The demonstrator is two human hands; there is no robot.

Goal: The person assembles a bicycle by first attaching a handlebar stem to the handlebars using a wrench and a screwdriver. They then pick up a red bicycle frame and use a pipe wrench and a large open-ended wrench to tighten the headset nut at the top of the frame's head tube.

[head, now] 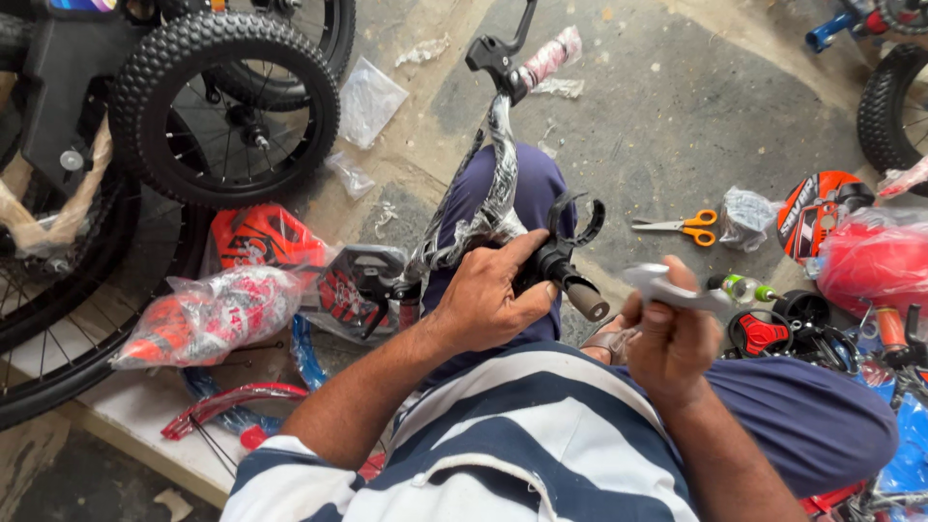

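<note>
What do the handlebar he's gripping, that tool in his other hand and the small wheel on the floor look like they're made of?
The handlebar looks like metal tubing under crinkled clear plastic wrap; its bare end is dull grey. The tool in the right hand seems to be bright, flat steel, though it is blurred. The small wheel has a knobby matt black tyre, probably rubber, with thin shiny spokes. The left hand holds the bar.

Clear plastic bag of red-white parts (215, 311) left on floor; empty clear bags (367, 100) near wheel; red bagged item (878, 261) far right.
</note>
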